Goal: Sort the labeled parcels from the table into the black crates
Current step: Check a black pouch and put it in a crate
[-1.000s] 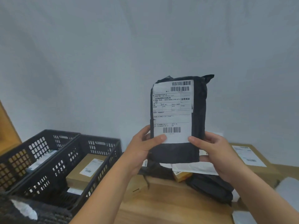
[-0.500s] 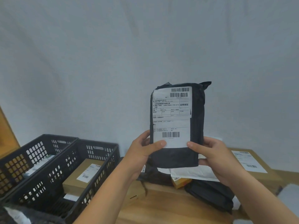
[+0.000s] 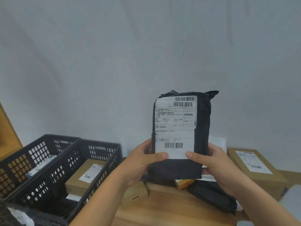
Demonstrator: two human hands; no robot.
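Holding the black parcel (image 3: 202, 128) upright above the bench (image 3: 162, 211), left hand (image 3: 143, 162) and right hand (image 3: 211, 165) each pinch a lower edge, thumbs on its label (image 3: 175, 128). Advised: read the label before carrying it to the black crates (image 3: 99, 141), left of both hands.

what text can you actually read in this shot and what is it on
"业务类型": on the white label of the held black parcel.
"13800138000 0755 2714": same label, digits not certain.
Its other print: too small to read.
Labels on the crated box and the far-right box: too blurred.
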